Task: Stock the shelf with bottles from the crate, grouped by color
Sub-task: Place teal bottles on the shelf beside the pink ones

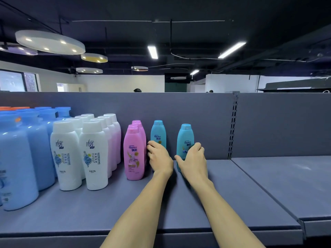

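Observation:
Two teal bottles stand upright at the back of the grey shelf (232, 185). My left hand (158, 158) wraps the lower part of the left teal bottle (158, 131), which stands right beside a row of pink bottles (133, 154). My right hand (194, 161) grips the right teal bottle (185, 138) around its lower half; this bottle stands a little apart from the other. Both bottle bases are hidden by my hands. The crate is out of view.
White bottles (79, 154) stand in rows left of the pink ones, and large light-blue bottles (19, 158) fill the far left. A slotted upright (232, 126) splits the back panel. The adjoining shelf section (290, 181) lies to the right.

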Demonstrator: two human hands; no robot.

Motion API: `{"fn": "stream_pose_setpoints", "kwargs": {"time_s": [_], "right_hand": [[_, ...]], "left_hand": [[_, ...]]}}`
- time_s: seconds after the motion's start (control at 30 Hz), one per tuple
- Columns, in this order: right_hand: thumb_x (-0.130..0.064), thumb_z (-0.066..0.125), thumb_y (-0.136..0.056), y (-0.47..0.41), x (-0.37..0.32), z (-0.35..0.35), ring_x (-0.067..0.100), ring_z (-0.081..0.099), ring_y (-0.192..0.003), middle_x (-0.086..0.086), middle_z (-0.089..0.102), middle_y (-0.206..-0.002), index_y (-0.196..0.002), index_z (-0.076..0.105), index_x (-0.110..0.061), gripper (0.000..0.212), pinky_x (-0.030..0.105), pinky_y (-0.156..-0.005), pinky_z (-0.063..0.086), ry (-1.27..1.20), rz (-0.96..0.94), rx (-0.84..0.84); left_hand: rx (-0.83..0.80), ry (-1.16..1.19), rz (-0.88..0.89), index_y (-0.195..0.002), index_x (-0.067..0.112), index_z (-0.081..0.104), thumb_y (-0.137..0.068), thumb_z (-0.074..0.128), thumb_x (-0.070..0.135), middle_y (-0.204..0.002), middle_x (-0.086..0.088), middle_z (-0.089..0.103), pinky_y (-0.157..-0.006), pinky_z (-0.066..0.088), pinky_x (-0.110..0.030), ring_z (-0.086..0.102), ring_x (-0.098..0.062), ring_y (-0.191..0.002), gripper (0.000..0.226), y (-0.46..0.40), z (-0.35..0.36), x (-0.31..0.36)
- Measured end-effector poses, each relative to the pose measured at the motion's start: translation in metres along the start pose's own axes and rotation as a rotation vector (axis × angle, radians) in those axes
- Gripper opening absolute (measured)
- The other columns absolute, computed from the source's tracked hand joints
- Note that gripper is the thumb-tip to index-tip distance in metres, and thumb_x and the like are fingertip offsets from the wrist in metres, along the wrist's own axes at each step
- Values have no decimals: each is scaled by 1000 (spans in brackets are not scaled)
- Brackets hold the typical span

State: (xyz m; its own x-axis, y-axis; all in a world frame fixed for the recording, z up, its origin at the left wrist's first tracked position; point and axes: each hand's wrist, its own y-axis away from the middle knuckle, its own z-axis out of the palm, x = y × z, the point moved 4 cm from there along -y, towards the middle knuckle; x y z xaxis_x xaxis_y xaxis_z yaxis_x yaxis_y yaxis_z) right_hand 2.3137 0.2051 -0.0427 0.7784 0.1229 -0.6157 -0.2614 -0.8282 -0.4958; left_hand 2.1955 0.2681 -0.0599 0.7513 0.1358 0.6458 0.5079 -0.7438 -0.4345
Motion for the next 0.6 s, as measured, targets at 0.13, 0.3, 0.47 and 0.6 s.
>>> {"fn": "stream_pose_setpoints", "kwargs": {"time_s": [0.13,0.3,0.47,0.6], "right_hand": [[-33,77,-82,2,5,2,28,59,-103,10,48,-116,-111,35,-7,57,30,-78,48,19,4,-39],[-31,77,-82,4,6,3,28,59,-105,9,48,-117,-112,35,-9,56,31,-79,50,-13,21,-43],[-30,76,-83,3,6,1,28,59,-105,9,48,-116,-111,35,-9,54,30,-77,48,-18,24,-45],[-32,77,-82,2,5,-2,31,57,-106,11,49,-117,-111,36,-8,55,33,-78,46,-16,44,-68]], "left_hand": [[-15,-17,18,-130,-6,38,-86,72,21,-119,-17,54,-72,55,-32,64,-29,-104,62,-2,-1,0],[-63,1,90,-127,0,35,-87,70,28,-124,-14,48,-79,51,-33,60,-29,-111,59,-3,-8,-5],[-135,25,121,-130,0,33,-84,74,26,-127,-15,46,-83,52,-33,60,-30,-112,67,3,-12,-8],[-187,-44,183,-129,0,35,-90,64,14,-128,-15,45,-81,50,-32,61,-30,-109,51,15,-26,-10]]}}
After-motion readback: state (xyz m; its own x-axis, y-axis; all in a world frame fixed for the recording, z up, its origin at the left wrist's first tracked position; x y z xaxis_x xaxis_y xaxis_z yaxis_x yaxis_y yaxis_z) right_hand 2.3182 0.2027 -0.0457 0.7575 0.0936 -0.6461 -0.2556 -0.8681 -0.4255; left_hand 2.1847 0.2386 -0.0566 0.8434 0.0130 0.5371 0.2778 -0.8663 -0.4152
